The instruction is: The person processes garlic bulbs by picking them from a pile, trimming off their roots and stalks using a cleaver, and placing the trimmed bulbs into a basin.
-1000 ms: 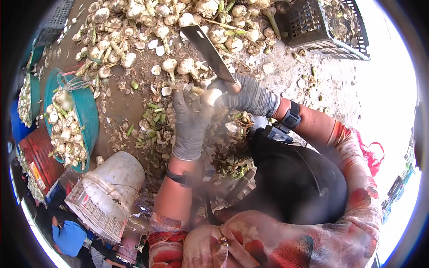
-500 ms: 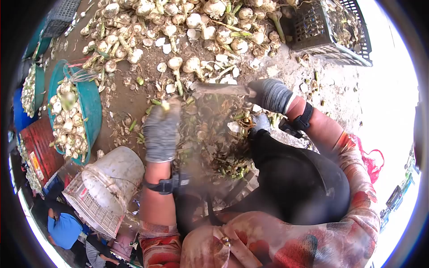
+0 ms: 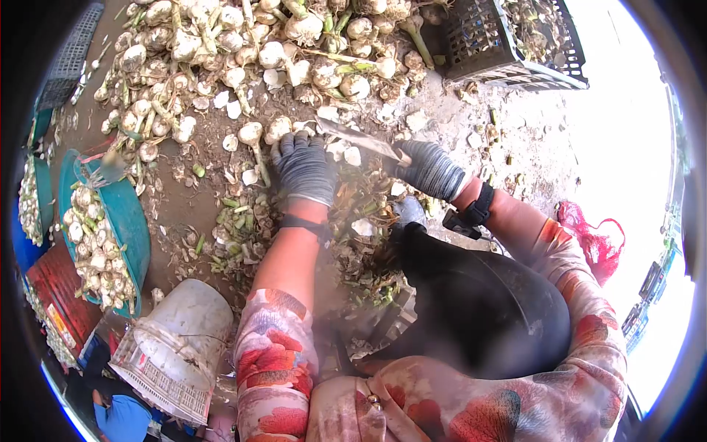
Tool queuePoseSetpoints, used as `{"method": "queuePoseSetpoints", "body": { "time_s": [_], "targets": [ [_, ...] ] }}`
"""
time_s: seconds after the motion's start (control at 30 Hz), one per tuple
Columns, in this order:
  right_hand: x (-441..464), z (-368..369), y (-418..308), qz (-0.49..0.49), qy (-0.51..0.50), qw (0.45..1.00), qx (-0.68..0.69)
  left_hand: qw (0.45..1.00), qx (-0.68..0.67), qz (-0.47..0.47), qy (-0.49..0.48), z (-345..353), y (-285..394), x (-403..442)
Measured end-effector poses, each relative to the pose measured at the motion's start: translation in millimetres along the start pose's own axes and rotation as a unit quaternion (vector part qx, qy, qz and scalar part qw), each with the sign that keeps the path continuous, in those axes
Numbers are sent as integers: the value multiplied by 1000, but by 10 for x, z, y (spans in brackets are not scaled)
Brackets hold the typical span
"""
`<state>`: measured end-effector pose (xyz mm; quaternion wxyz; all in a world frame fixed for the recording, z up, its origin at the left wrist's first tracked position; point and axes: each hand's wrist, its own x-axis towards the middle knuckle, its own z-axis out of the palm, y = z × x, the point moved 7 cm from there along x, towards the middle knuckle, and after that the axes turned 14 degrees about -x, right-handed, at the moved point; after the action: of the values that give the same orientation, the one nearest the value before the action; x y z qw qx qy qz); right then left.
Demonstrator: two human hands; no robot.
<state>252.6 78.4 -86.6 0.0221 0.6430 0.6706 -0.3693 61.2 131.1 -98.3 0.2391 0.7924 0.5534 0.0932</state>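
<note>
My left hand (image 3: 304, 168), in a grey striped glove, reaches over the stalk side of a garlic bulb (image 3: 278, 129) on the ground. Its fingers are apart, with the tips close to the bulb; the palm side is hidden. In my right hand (image 3: 429, 170), gloved alike, the handle of a broad-bladed knife (image 3: 357, 137) is gripped. The blade points left, beyond my left fingertips. Another garlic bulb with its stalk (image 3: 251, 134) lies just left of my left hand. Cut stalk pieces (image 3: 237, 214) and dry skins litter the ground below.
A heap of garlic (image 3: 243, 44) spreads across the top. At upper right stands a black crate (image 3: 479, 40) holding scraps. A teal basin (image 3: 135, 236) of trimmed bulbs is on the left, above a white bucket (image 3: 195, 324). A person in blue (image 3: 124, 418) is at lower left.
My left hand has moved from the left, where it held something pale, to the garlic bulb. The knife stays in my right hand. The view has shifted slightly.
</note>
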Motion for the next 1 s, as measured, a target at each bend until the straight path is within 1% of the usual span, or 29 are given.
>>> {"method": "queuePoseSetpoints", "body": {
  "time_s": [0.03,0.07,0.1,0.13,0.17,0.2,0.23,0.27,0.3,0.33,0.37,0.4,0.43,0.47,0.5,0.53,0.57,0.6,0.63,0.67,0.7,0.73,0.77,0.8,0.87,0.9,0.93,0.97,1.0],
  "targets": [
    [-21,70,4,-22,12,999,28,999,51,-15,-11,54,-14,32],
    [-41,142,46,-25,-4,1000,17,994,104,-32,-22,96,-40,50],
    [-58,147,32,-35,6,999,28,994,105,-32,-22,128,-63,25],
    [-76,157,0,-47,14,998,42,995,-51,-82,15,96,-165,-57],
    [-80,163,-9,-42,-1,998,50,969,-204,-131,56,55,-296,-166],
    [-73,146,-62,-41,-17,997,60,916,-347,-176,101,-17,-447,-299],
    [-35,125,-114,-46,-17,997,58,804,-550,-189,127,-214,-465,-370],
    [-34,49,-181,-50,4,995,85,836,-485,-224,130,-579,-601,-478],
    [8,32,-193,-53,8,994,95,786,-521,-259,209,-802,-1023,-679],
    [34,14,-181,-53,12,993,106,669,-665,-248,220,-1172,-1193,-817],
    [17,-54,-211,-56,24,990,127,628,-698,-207,274,-1542,-1613,-1033],
    [19,-98,-248,-65,34,986,150,688,-591,-240,345,-1977,-1830,-1305],
    [61,-21,-182,-91,42,971,215,733,-469,-270,413,-2454,-1950,-1603],
    [69,2,-172,-72,34,975,209,763,-418,-275,410,-2766,-2087,-1810],
    [49,-17,-243,-81,47,977,190,757,-406,-267,437,-3004,-2240,-2017],
    [33,-56,-277,-87,60,980,168,792,-348,-278,418,-3297,-2446,-2222],
    [41,-9,-247,-66,59,990,112,801,-361,-282,386,-3528,-2502,-2383],
    [35,-6,-267,-69,55,990,112,828,-261,-344,358,-3784,-2271,-2529],
    [38,15,-309,-79,46,989,115,878,-137,-291,355,-4062,-2177,-2727],
    [27,36,-322,-83,40,989,119,899,-27,-315,303,-4248,-2112,-2952],
    [32,55,-303,-81,44,992,91,868,50,-440,225,-4367,-2143,-3192],
    [42,73,-299,-78,29,992,93,837,156,-514,104,-4424,-2313,-3518],
    [63,73,-304,-76,22,993,84,819,200,-536,27,-4323,-2226,-3600],
    [74,68,-315,-72,15,995,73,806,278,-522,-18,-4194,-1933,-3422],
    [86,-8,-401,-76,39,995,45,923,121,-365,25,-3697,-1765,-2921],
    [98,-39,-439,-73,28,997,27,950,-27,-301,82,-3309,-1678,-2619],
    [109,-60,-458,-69,16,997,10,939,-209,-262,73,-2872,-1316,-2121],
    [126,-47,-434,-69,10,997,13,921,-275,-266,71,-2439,-1111,-1726],
    [151,-22,-378,-69,19,997,16,909,-337,-242,47,-1999,-863,-1368]
  ]
}}
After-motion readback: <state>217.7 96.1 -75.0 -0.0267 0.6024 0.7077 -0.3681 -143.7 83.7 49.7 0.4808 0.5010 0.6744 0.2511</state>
